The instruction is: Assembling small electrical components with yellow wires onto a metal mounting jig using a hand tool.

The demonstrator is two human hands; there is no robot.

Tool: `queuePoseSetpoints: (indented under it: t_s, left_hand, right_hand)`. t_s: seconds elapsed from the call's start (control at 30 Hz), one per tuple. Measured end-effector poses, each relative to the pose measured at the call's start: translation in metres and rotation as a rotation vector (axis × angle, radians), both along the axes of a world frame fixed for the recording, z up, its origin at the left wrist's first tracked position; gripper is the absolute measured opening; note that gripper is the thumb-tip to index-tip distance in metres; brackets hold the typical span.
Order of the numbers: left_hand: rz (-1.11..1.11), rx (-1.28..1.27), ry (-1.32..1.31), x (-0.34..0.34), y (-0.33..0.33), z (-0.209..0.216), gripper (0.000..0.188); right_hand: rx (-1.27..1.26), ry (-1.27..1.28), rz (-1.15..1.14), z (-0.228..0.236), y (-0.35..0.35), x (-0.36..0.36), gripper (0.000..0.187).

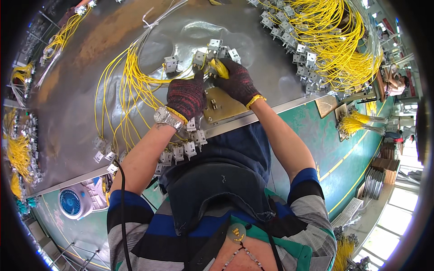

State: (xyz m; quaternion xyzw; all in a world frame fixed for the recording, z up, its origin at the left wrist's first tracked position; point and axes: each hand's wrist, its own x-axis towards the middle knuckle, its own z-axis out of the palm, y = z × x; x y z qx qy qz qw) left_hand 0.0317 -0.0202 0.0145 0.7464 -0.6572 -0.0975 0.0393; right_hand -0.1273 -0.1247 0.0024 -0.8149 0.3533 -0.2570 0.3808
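Note:
Both my hands wear dark knitted gloves with red flecks and yellow cuffs. My left hand is closed, its fingertips at a small metal block near the end of the yellow wires. In my right hand is a yellow object, possibly a tool handle; its far end is hidden. The two hands almost meet above a brass-coloured plate at the table edge. Just beyond them stand more metal blocks, with another block to the left. A bundle of yellow wires fans out left of my hands.
Heaped yellow wires with metal blocks lie at the table's far right. Several blocks line the near edge by my left forearm. A black cord hangs along my left side. A fan stands at lower left. Another person is at far right.

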Motion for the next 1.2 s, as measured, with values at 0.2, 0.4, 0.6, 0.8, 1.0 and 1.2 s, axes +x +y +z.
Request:
queuePoseSetpoints:
  t_s: [0.2, 0.4, 0.6, 0.8, 1.0, 1.2]
  left_hand:
    - [-0.026, -0.019, 0.029, 0.005, 0.003, 0.008, 0.042]
    - [-0.028, 0.009, 0.02, 0.005, 0.001, 0.003, 0.04]
    - [-0.079, -0.02, 0.032, 0.006, 0.0, 0.003, 0.044]
    - [-0.06, -0.062, 0.109, 0.003, 0.005, 0.01, 0.051]
    - [-0.188, -0.336, 0.14, 0.0, 0.019, -0.004, 0.058]
    - [-0.275, -0.145, -0.072, -0.015, 0.036, 0.0, 0.051]
  right_hand:
    - [-0.192, 0.216, -0.104, 0.0, 0.003, 0.0, 0.044]
    - [-0.11, 0.347, -0.153, 0.024, 0.002, 0.003, 0.045]
    - [-0.171, 0.693, 0.058, 0.036, -0.011, 0.008, 0.05]
    - [0.331, 0.278, 0.017, 0.034, -0.015, -0.006, 0.037]
    - [0.599, -0.142, -0.003, 0.034, 0.02, -0.039, 0.025]
    - [0.104, -0.057, 0.025, 0.012, 0.057, -0.056, 0.031]
